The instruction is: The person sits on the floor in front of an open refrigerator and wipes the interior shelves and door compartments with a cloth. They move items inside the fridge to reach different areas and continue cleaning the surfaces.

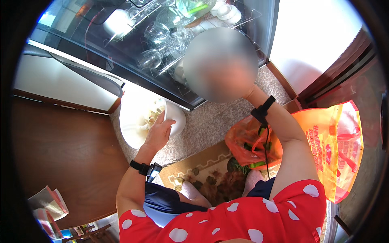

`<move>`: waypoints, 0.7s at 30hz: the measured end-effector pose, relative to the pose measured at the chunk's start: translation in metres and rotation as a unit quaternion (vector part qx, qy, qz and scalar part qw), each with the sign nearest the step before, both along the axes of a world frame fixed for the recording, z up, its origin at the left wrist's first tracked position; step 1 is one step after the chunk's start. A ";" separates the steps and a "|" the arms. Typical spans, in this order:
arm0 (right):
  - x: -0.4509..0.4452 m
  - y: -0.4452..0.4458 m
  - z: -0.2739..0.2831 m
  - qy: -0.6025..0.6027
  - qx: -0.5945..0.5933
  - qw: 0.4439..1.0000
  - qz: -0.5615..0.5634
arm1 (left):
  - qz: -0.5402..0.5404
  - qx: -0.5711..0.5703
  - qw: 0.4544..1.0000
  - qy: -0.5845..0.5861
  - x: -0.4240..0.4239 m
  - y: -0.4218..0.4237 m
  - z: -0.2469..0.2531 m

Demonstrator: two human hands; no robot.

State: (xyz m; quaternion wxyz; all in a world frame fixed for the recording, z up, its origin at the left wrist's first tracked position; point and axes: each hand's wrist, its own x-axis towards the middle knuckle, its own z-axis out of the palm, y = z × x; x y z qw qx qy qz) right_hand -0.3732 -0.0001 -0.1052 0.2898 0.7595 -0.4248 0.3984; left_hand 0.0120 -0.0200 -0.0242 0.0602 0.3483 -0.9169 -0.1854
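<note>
My left hand (158, 133) is at the rim of a white bin (177, 121), index finger on the inner side and thumb by the outer wall. Pale scraps (155, 112) lie inside the bin, partly washed out by glare. My right hand (232, 79) reaches forward in front of a dark glass-fronted cabinet (121, 63). A round blur covers that hand, so its fingers and anything in them are hidden. Behind the glass, stemmed glasses (158, 33) and white dishes (229, 13) sit on wire racks.
Below my right forearm lies a thin red plastic bag (240, 136) with green vegetables (256, 164). An orange printed carrier bag (328, 152) stands at the right. My feet are on a floral mat (212, 179). A brown wooden surface (67, 152) spans the left.
</note>
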 end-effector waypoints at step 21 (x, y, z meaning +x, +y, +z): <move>-0.013 -0.010 0.064 -0.034 -0.082 0.992 -0.085 | -0.010 -0.004 1.000 0.013 -0.001 0.001 0.000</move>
